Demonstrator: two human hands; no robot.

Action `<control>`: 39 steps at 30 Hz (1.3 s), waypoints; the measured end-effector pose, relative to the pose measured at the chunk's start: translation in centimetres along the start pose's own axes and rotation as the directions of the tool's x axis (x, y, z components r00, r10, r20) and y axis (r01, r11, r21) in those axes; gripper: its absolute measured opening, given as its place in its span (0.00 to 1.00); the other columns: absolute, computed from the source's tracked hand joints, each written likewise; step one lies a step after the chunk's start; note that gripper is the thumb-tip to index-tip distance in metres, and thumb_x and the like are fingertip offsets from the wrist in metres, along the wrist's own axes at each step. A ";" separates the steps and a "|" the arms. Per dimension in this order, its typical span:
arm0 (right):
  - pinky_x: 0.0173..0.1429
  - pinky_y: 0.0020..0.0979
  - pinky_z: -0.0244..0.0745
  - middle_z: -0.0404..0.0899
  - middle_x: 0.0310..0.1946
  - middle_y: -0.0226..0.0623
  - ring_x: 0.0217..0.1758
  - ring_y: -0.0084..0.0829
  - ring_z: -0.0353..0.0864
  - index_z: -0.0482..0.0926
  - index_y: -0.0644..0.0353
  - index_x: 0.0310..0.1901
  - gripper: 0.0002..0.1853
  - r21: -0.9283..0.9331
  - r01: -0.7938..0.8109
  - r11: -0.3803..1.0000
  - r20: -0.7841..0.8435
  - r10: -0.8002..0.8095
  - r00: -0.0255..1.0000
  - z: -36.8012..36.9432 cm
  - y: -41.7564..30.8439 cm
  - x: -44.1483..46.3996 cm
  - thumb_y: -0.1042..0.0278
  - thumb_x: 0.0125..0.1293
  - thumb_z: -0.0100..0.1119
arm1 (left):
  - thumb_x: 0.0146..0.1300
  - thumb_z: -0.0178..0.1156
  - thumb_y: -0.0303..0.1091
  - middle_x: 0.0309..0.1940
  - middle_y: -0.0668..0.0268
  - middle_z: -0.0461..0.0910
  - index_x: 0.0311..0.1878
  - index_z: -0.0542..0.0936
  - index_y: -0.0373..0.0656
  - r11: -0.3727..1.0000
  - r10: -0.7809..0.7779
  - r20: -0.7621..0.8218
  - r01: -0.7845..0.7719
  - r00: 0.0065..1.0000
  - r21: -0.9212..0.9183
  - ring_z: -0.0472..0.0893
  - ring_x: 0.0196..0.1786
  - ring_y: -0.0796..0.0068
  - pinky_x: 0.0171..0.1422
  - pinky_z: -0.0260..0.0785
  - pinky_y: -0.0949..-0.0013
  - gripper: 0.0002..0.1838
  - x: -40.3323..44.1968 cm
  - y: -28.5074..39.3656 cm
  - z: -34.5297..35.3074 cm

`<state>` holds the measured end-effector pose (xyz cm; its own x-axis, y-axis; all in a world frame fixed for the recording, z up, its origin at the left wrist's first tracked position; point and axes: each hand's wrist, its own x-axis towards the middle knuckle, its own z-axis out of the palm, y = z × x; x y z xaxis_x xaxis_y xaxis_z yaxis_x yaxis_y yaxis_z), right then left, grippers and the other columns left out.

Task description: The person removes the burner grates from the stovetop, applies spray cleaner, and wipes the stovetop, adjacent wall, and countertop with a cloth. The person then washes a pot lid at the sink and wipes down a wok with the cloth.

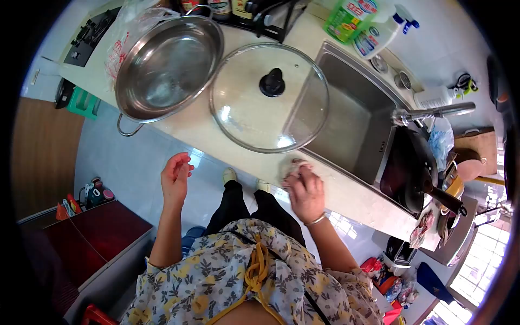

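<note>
My right hand (pixel 307 194) presses a crumpled cloth (pixel 297 165) against the front edge of the counter (pixel 187 127), just below the sink. My left hand (pixel 177 174) hangs in the air in front of the counter, fingers loosely curled, with nothing visible in it. A glass lid (pixel 244 103) with a black knob lies on the counter and overlaps the sink's left rim. To its left stands a wide steel pan (pixel 168 70) with loop handles. The steel sink (pixel 352 116) is at the right of the lid.
A black wok (pixel 409 168) rests over the sink's right end, under the faucet (pixel 433 112). Spray cleaner (pixel 376 38) and a green detergent pouch (pixel 346 19) stand behind the sink. Bottles (pixel 219 8) and a black rack line the back. A stove (pixel 89 38) is at far left.
</note>
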<state>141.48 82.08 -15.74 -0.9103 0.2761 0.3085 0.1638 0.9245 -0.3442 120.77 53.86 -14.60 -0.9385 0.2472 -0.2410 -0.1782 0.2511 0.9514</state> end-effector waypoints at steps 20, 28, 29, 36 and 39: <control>0.60 0.45 0.70 0.68 0.55 0.54 0.59 0.51 0.70 0.75 0.70 0.47 0.08 -0.104 -0.395 0.913 -0.324 0.344 0.881 -4.0 8.0 -5.6 0.75 0.72 0.53 | 0.56 0.68 0.26 0.25 0.64 0.74 0.36 0.86 0.44 0.476 0.702 -0.083 -0.380 0.707 0.793 0.78 0.27 0.69 0.30 0.69 0.66 0.05 10.4 13.0 -1.9; 0.63 0.48 0.69 0.66 0.56 0.55 0.61 0.53 0.69 0.75 0.71 0.50 0.11 -0.105 -0.436 0.894 -0.337 0.380 0.861 -3.2 8.1 -5.7 0.72 0.73 0.52 | 0.51 0.71 0.34 0.30 0.66 0.77 0.38 0.87 0.49 0.164 0.571 0.302 -0.467 0.763 0.869 0.81 0.35 0.61 0.38 0.74 0.60 0.10 17.0 14.1 -3.4; 0.63 0.48 0.69 0.66 0.57 0.55 0.61 0.53 0.69 0.75 0.70 0.50 0.11 -0.107 -0.440 0.891 -0.337 0.384 0.860 -3.2 8.1 -5.7 0.72 0.73 0.52 | 0.51 0.71 0.36 0.31 0.66 0.77 0.39 0.87 0.49 0.141 0.539 0.341 -0.482 0.770 0.865 0.82 0.36 0.61 0.40 0.75 0.60 0.11 17.4 14.0 -3.5; 0.63 0.48 0.69 0.66 0.57 0.56 0.62 0.53 0.69 0.74 0.70 0.51 0.11 -0.143 -0.463 0.875 -0.301 0.407 0.862 -3.3 8.3 -5.9 0.72 0.73 0.53 | 0.49 0.72 0.39 0.34 0.67 0.80 0.43 0.85 0.49 0.113 0.373 0.413 -0.482 0.831 0.869 0.82 0.39 0.62 0.44 0.75 0.60 0.17 19.2 13.0 -3.8; 0.63 0.48 0.69 0.66 0.57 0.56 0.62 0.53 0.69 0.74 0.70 0.52 0.12 -0.113 -0.449 0.886 -0.320 0.395 0.861 -3.0 8.5 -6.2 0.72 0.73 0.53 | 0.50 0.71 0.40 0.35 0.66 0.82 0.44 0.85 0.49 0.119 0.348 0.442 -0.506 0.827 0.854 0.83 0.40 0.62 0.44 0.75 0.59 0.17 19.7 12.6 -3.5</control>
<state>149.64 89.02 -17.95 -0.5973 0.6872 0.4134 0.5966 0.7253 -0.3437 99.06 58.63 -6.72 -0.7074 0.7053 0.0467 0.7066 0.7040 0.0716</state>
